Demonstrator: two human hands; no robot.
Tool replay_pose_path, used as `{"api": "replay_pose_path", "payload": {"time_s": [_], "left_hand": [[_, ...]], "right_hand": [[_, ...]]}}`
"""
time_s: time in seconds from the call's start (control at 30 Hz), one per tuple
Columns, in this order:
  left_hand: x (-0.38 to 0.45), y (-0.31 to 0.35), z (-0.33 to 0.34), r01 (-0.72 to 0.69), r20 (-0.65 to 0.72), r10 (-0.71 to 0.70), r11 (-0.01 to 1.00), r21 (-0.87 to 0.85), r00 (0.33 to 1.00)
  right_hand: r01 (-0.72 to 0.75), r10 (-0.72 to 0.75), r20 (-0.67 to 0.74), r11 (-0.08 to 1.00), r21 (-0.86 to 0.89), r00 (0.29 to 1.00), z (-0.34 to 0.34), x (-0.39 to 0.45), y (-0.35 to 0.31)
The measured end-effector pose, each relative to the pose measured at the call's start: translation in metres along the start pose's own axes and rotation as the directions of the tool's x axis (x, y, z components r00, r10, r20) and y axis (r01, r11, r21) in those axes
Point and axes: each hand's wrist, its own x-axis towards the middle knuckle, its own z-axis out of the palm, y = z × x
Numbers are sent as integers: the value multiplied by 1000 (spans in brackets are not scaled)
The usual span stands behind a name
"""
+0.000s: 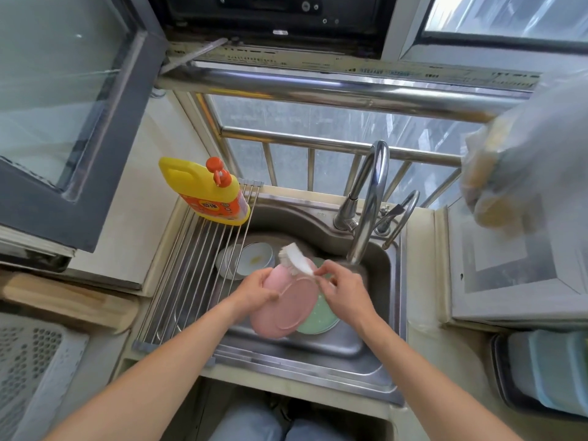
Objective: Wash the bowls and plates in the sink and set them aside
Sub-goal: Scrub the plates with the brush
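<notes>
My left hand (254, 289) has its fingers curled round the left rim of a pink plate (284, 308), which I hold tilted over the middle of the sink (350, 348). My right hand (342, 289) pinches the handle of a white brush (294, 257), bristles at the plate's far edge. A green plate (319, 319) lies under the pink one. Pale bowls (251, 257) sit at the sink's back left, partly under the rack (191, 275), where a yellow detergent bottle (203, 190) stands at the far edge.
</notes>
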Motion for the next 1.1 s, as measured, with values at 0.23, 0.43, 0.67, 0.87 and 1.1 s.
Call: {"api": "replay_pose_path", "payload": {"time_s": [0.23,0.43,0.67,0.87,1.1], "left_hand": [[5,-8,-1,49,-85,-87,924,-379,993],[4,-33,-10,80,-34,-131,765,-639,991],[3,-44,-14,85,-49,-175,683,-726,983],[-7,-32,35,60,-114,-327,478,-877,938],[13,-27,59,-13,-324,-543,499,-867,775]], "right_hand": [[-221,230,-117,972,86,966,4,3,15],[-512,529,-16,829,225,849,21,2,36],[-681,546,429,437,587,720,36,8,49],[-691,677,380,265,673,630,66,9,36],[-675,714,66,622,397,697,59,1,28]]}}
